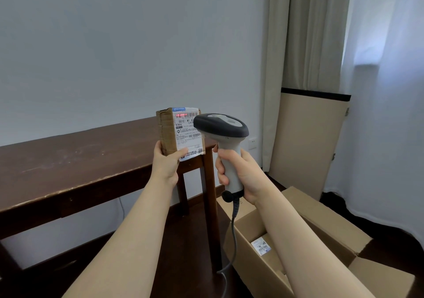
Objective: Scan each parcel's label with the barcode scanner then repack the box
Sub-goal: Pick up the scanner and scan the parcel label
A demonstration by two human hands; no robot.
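Left hand: the left hand [166, 164] is gripping the small brown cardboard parcel [169, 134] from below, thumb [183, 154] lying across its front lower edge and the other fingers curling round the far left side.
Parcel: it is standing upright in those fingers, in the air above the end of the dark brown wooden table [68, 160], not touching it.
Label: the white printed shipping label [187, 134] is facing the camera, starting right at the left thumb, and a red scan line [181, 115] is glowing across the top barcode.
Right hand: the right hand [238, 173] is clenching the handle of the grey-and-white pistol-grip barcode scanner [220, 125], fingers [221, 169] wrapping it from the left.
Scanner: its dark head is rising above the right fingers, just beside the parcel and overlapping the label's right edge.
Cable: a grey cable [232, 235] is hanging from the handle's base, below the right fingers, down to the floor.
Box: the large open brown cardboard box [321, 224] is sitting on the floor well below the right fingers, flaps spread.
Inside: a second labelled parcel [260, 247] is lying in it, partly hidden by the right forearm.
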